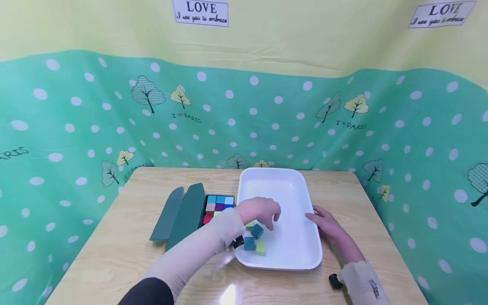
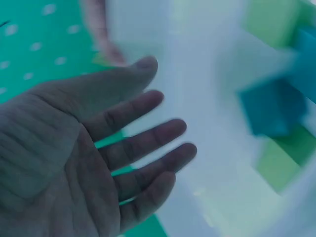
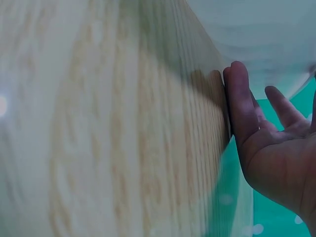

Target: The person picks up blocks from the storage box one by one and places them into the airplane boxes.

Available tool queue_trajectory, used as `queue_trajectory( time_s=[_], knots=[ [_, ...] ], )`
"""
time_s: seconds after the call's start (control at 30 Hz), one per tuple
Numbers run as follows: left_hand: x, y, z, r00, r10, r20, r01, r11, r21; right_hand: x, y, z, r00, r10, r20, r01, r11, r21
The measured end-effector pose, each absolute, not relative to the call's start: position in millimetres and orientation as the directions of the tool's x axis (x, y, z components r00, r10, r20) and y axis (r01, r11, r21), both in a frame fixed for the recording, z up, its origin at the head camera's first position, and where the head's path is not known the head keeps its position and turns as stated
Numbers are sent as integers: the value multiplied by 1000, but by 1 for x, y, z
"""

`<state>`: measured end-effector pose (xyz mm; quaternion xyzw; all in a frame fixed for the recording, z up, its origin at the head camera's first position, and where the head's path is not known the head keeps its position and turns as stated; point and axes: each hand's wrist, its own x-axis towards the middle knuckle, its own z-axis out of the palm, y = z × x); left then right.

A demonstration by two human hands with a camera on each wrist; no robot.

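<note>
My left hand (image 1: pixel 263 211) hovers over the white tray (image 1: pixel 299 254) and holds nothing. In the left wrist view its fingers (image 2: pixel 145 140) are loosely extended, palm showing. Beneath and beside it, several cubes lie at the tray's near left: a dark teal cube (image 1: pixel 249 243), another teal cube (image 1: pixel 257 231) that sits turned, and a light green cube (image 1: pixel 261 248), with more green partly hidden by the wrist. My right hand (image 1: pixel 328 224) rests at the tray's right side, thumb near the rim. In the right wrist view its relaxed fingers (image 3: pixel 243 101) lie along the table surface beside the tray.
Left of the tray, a dark green box (image 1: pixel 204 199) holds coloured cubes, partly covered by the left forearm. Its lid flaps (image 1: pixel 183 220) spread leftward on the wooden table (image 1: pixel 126 237). A green dotted cloth (image 1: pixel 236 114) hangs behind and at both sides.
</note>
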<state>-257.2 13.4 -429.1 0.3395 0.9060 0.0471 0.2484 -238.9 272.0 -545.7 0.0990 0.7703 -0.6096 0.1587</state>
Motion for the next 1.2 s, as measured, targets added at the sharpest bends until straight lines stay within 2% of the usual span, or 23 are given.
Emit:
queue_trajectory(
  time_s=[0.2,0.4,0.7,0.87,0.97,1.2],
  knots=[
    [-272,24,-440,-582,631,-513,601,758,251,-230,287,-540,-932,-7,-363,351,242,-904],
    [-269,31,-451,-544,619,-566,646,740,188,-224,292,-540,-932,4,-362,352,245,-903],
    [-264,35,-464,-524,662,-536,736,669,107,-226,289,-538,-933,24,-358,352,262,-899],
    [-272,31,-467,-547,678,-491,748,659,76,-233,281,-538,-937,10,-349,340,256,-905],
    [-277,26,-466,-553,689,-469,738,666,108,-236,274,-539,-938,-3,-348,336,248,-909],
    [-283,14,-453,-549,730,-407,682,673,288,-232,269,-547,-935,19,-355,349,240,-906]
  ],
)
